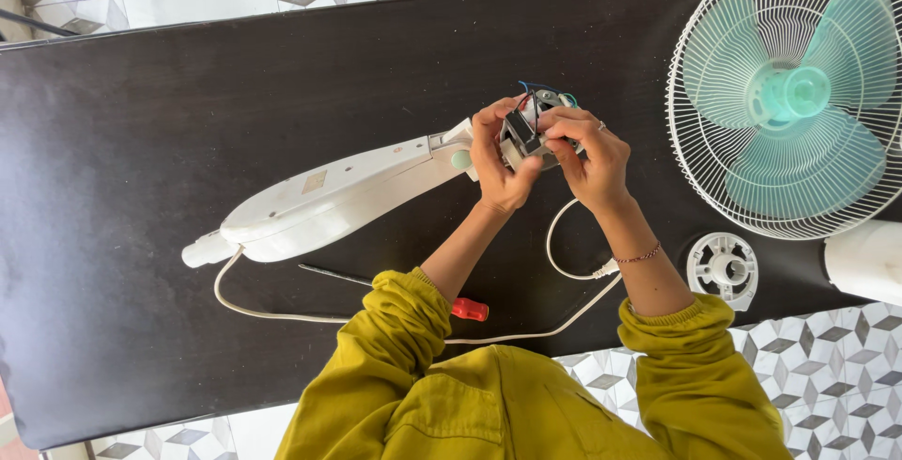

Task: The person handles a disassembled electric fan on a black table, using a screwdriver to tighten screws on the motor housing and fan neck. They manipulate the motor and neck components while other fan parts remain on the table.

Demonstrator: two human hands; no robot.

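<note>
A person in yellow-green sleeves leans over a black table (pixel 141 140). Both hands are up near the middle of the picture, a bit toward 1 o'clock. The left hand (pixel 498 164) is curled around a small fan motor (pixel 528 126), with the fingers closed on its left side and the thumb pressed on a dark block on it. The right hand (pixel 587 155) is closed on the motor's other side, fingers bent over the top. Thin red and blue wires poke out of the motor at its 12 o'clock side. The motor sits at the end of a long white fan stand (pixel 329 202), which lies flat on the table and stretches off toward 8 o'clock. A white cord (pixel 564 263) loops under the right wrist and runs along the table edge back to the stand. A screwdriver with a red handle (pixel 467 309) lies near the left elbow, at 6 o'clock from the hands. At 3 o'clock rests a round white fan cage with green blades (pixel 789 93). Just below it, at 4 o'clock, lies a small white round plastic part (pixel 722 269).
</note>
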